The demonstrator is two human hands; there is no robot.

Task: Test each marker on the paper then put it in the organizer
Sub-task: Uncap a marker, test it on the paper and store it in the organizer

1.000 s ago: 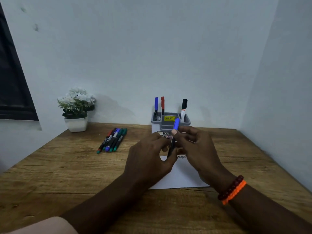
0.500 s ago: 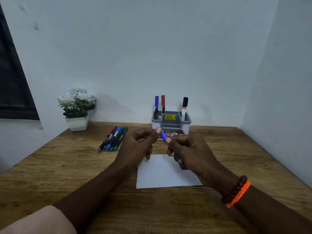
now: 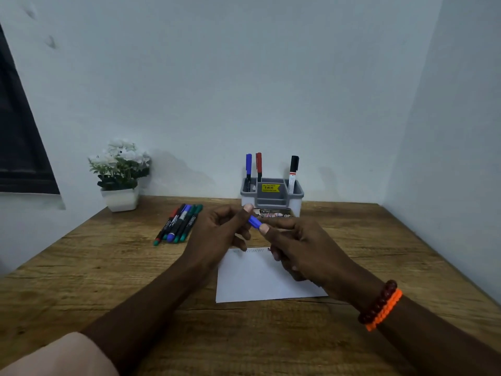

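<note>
The person sat at a wooden table [image 3: 81, 267] with both hands raised just above a sheet of white paper [image 3: 260, 280]. Between them was a blue marker [image 3: 254, 222], of which only the blue cap end showed. The left hand [image 3: 217, 234] had its fingers curled, thumb and fingertip pinching the upper end of that cap. The right hand [image 3: 303, 251] was curled round the rest of the marker, the thumb pressed against the cap's lower end, and the barrel was hidden inside the fist. A line of faint scribbles [image 3: 252, 251] ran along the far edge of the paper, just below the hands. Behind the hands, against the wall, stood a grey organizer [image 3: 296, 196] with a yellow price sticker, holding a blue marker and a red marker [image 3: 259, 165] upright in its left compartment and a black-capped marker [image 3: 293, 172] on its right side. To the left of the hands a bunch of loose markers [image 3: 179, 223] lay side by side on the table, well apart from the paper. A small white pot of white flowers [image 3: 120, 172] stood in the far left corner. The right wrist wore a dark red beaded bracelet [image 3: 376, 302] beside an orange one.
</note>
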